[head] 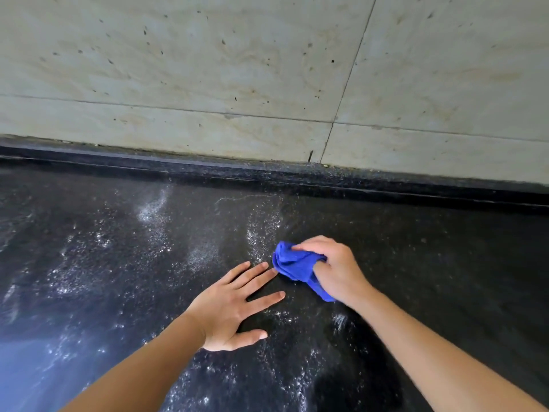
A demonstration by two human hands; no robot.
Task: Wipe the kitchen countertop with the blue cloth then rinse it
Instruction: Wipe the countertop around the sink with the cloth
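Fingers (306,244) of the right hand (335,270) gripped the bunched blue cloth (294,264) on the countertop (445,263), and just beside this cloth the left hand (230,310) lay flat and open.

Both bare forearms reach forward, one hand flat, the other gripping.
The left hand (228,310) lies palm down, fingers straight and spread; the right hand (332,269), just beside it, curls its fingers round the blue cloth (294,264).

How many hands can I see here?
2. The left hand lies spread on the dark countertop; the right hand grips the blue cloth beside it.
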